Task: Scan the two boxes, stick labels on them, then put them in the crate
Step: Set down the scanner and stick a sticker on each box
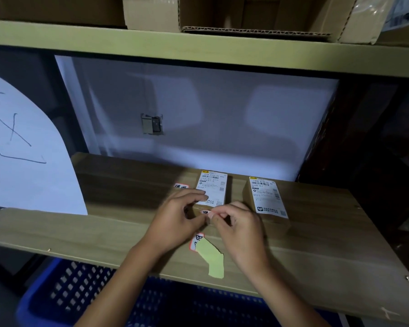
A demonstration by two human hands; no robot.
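Note:
Two small cardboard boxes with white shipping labels lie on the wooden shelf: the left box (213, 186) and the right box (267, 197). My left hand (178, 217) and my right hand (240, 224) meet at the near end of the left box, both pinching a small red-edged sticker (206, 212) right at the box's front edge. A yellow backing strip (210, 257) with another sticker (196, 241) on it hangs below my hands. One more sticker (181, 186) lies left of the left box. The blue crate (64, 286) sits below the shelf.
A big white box (198, 119) stands behind the two boxes. A white sheet with pen marks (21, 149) hangs at the left. Open cartons (246, 15) fill the upper shelf. The wooden shelf (316, 244) has bare room to the right and left.

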